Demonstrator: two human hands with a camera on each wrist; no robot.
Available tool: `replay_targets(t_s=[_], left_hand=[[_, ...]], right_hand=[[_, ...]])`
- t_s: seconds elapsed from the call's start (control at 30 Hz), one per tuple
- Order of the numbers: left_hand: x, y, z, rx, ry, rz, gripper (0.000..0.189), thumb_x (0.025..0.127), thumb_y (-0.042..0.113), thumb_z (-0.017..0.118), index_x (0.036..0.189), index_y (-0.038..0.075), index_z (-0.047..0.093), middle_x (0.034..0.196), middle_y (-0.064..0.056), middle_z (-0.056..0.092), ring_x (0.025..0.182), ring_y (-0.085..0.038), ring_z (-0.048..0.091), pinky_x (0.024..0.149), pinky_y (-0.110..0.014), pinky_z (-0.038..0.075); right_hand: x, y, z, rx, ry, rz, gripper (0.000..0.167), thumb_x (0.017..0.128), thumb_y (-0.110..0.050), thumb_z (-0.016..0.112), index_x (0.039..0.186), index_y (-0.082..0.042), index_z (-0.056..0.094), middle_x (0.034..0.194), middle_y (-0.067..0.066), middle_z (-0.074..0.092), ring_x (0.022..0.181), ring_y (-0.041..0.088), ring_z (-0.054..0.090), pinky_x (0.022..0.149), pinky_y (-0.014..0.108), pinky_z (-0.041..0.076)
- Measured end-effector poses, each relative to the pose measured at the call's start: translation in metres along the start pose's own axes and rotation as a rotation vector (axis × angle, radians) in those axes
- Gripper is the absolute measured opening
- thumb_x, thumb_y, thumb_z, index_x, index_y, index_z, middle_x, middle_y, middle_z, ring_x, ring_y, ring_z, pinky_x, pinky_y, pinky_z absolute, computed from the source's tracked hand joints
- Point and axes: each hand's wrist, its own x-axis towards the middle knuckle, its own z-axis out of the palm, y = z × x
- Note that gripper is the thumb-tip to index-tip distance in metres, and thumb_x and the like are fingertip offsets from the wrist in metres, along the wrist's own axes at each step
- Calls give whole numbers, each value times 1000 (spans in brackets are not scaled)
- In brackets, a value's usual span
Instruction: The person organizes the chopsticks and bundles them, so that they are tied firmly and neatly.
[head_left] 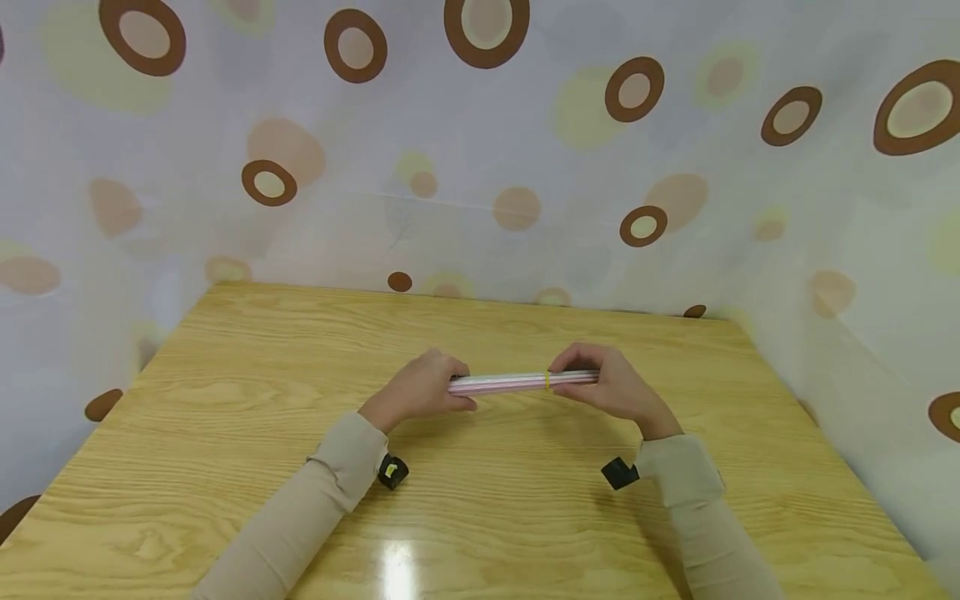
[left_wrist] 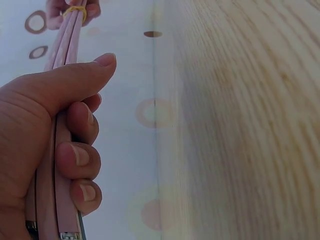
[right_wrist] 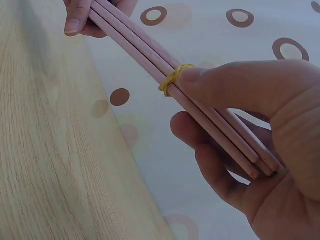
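Note:
A bundle of pink and pale chopsticks [head_left: 501, 384] is stretched level between both hands above the table. My left hand [head_left: 426, 386] grips its thicker end; in the left wrist view the fingers curl round the pink sticks [left_wrist: 47, 185], and patterned, shiny tips show below the palm. A yellow rubber band [right_wrist: 171, 82] is wound round the bundle toward the narrower end. There my right hand [head_left: 613, 385] pinches the sticks, its thumb [right_wrist: 192, 76] right at the band and its fingers beneath. The narrow ends point into the right palm.
Under the hands lies a wood-grain table [head_left: 480, 508]. A pale wall covering [head_left: 450, 233] with brown rings and spots rises behind it and along the sides. Dark wrist cameras [head_left: 619, 473] sit at both beige sleeves [head_left: 697, 500].

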Motion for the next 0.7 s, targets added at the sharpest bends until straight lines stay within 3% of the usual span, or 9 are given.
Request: replay_targets(t_s=[0.3,0.53,0.7], left_hand=[[0,3,-1,-5,-3,27,21,80,28,80,82,9,69,75,1,67,60,-6,51,58,-22,43],[-1,8,2,15,-47,15,21,79,26,80,84,9,70,75,2,66,60,-6,50,58,-22,43],[2,12,3,37,-43,11,21,78,26,81,85,9,71,77,1,67,61,-7,53,60,-24,45]], right_hand=[[0,-8,7,-180,28,54,22,83,-11,75,104,-9,71,98,8,72,83,8,68,72,25,55],[3,-12,24,-447,-51,-64,23,82,-11,76,104,-5,73,91,6,74,68,2,64,62,20,52],[9,-16,33,-458,-105,-84,27,85,-13,73,110,-6,70,95,6,73,65,0,58,60,19,49]])
